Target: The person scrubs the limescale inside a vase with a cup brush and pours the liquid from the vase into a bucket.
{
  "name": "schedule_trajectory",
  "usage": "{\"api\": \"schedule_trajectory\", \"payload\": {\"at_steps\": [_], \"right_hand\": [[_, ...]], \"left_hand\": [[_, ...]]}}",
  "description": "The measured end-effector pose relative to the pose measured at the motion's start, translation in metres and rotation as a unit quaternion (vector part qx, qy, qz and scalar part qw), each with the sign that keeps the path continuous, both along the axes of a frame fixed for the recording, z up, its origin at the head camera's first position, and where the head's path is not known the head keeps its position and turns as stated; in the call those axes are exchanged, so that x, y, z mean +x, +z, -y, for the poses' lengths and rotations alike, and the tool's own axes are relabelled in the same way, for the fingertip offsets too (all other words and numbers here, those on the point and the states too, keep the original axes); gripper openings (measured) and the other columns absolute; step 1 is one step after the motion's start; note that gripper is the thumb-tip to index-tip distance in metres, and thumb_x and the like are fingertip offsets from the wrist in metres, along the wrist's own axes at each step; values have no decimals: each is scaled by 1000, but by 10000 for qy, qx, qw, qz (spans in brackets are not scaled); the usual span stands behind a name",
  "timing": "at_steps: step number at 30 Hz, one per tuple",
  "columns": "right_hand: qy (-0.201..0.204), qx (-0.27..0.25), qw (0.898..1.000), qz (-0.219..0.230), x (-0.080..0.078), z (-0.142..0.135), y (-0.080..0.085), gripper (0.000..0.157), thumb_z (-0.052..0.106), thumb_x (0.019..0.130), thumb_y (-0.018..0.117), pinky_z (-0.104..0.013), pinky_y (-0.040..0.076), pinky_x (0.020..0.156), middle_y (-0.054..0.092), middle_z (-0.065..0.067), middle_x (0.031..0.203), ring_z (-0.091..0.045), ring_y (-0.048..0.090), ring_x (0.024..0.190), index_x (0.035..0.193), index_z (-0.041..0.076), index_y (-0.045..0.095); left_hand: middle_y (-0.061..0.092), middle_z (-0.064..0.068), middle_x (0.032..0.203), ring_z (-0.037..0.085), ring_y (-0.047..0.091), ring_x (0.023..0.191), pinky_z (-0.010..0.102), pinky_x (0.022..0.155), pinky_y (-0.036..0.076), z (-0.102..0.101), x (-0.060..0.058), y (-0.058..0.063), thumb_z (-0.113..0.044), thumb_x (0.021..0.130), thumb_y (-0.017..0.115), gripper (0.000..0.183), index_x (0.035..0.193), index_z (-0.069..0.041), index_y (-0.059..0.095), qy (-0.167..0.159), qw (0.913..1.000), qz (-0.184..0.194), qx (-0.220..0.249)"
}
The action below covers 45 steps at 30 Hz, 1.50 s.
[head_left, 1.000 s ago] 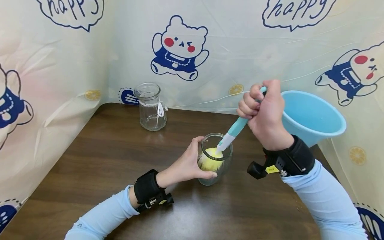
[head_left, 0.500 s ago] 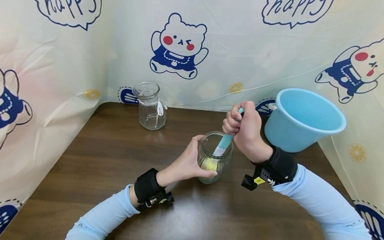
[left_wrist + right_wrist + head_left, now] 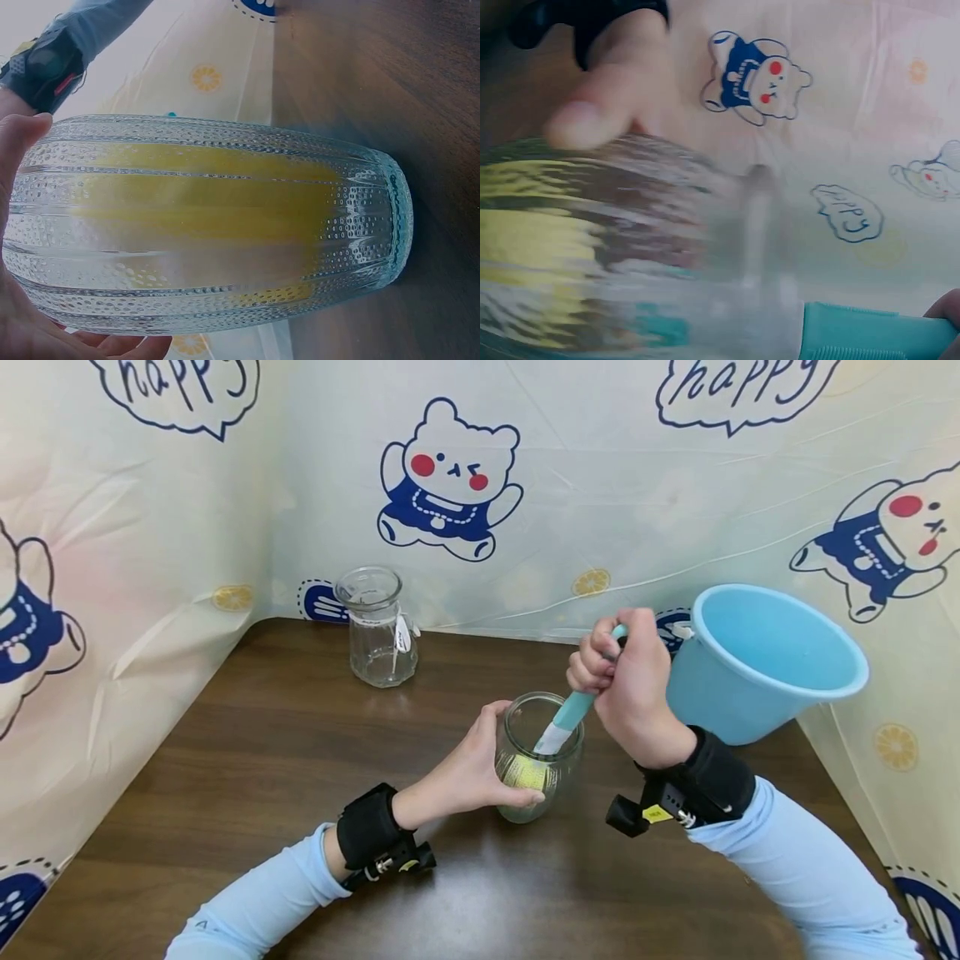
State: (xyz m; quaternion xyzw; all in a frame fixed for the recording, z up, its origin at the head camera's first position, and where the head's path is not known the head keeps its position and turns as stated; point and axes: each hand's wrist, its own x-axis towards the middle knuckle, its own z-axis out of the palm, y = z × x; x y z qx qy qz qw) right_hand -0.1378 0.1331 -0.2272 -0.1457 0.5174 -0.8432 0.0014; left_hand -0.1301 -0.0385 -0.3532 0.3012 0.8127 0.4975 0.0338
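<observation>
A ribbed clear glass jar (image 3: 558, 785) stands on the brown table, gripped around its side by my left hand (image 3: 476, 768), thumb on the near face. Inside the jar is the yellow sponge head (image 3: 522, 772) of a bottle brush (image 3: 573, 712). Its teal handle slants up and right out of the mouth into my right hand (image 3: 630, 685), whose fingers curl round it. Through the dotted glass in the left wrist view, the yellow head (image 3: 210, 195) fills much of the jar, apart from the base. Motion blurs the jar (image 3: 727, 225) in the right wrist view.
A second clear glass jar (image 3: 382, 647) with a small white tag stands at the back left of the table (image 3: 247, 777). On the back right is a light blue bucket (image 3: 727, 693), just beyond my right hand. A printed sheet (image 3: 585, 485) hangs behind and at both sides.
My right hand has moved down and left, pushing the brush deeper into the jar, then risen very slightly over the last half second. The left hand keeps its grip in place.
</observation>
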Motion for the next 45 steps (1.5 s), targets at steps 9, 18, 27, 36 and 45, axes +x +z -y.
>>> {"api": "schedule_trajectory", "payload": {"at_steps": [9,18,27,36,45], "right_hand": [[-237,-651,9975,140,5,-14,40,31,12,85,11,-25,8,45,15,4,48,-10,13,40,55,14,20],[-491,-1725,9825,501,-2,-31,48,37,17,92,19,-22,10,44,18,2,47,-11,17,37,56,12,23],[-923,-2048,9716,742,-2,-41,50,35,18,91,23,-23,13,43,20,1,48,-13,17,39,57,11,25],[-816,-1865,9770,641,-2,-33,42,32,16,89,19,-23,10,45,19,2,47,-12,17,38,57,12,22],[-728,-1266,9877,556,-1,-22,20,36,17,91,18,-24,9,46,15,3,49,-11,13,40,56,14,24]], "left_hand": [[36,15,127,21,41,113,38,94,37,1,0,1,-27,60,84,99,132,-1,21,-34,9999,169,-10],[35,14,128,22,40,114,38,94,37,0,2,3,-26,60,84,100,133,-1,21,-1,9996,281,-63],[36,13,126,20,42,111,36,93,38,0,0,0,-28,61,84,99,133,-2,21,16,9997,225,-45],[36,12,127,20,41,112,37,93,38,1,1,3,-27,60,84,100,133,-2,21,70,9995,291,-56],[34,14,128,26,39,117,39,95,35,0,0,2,-27,61,84,98,132,-1,21,-3,9996,268,-1]]}}
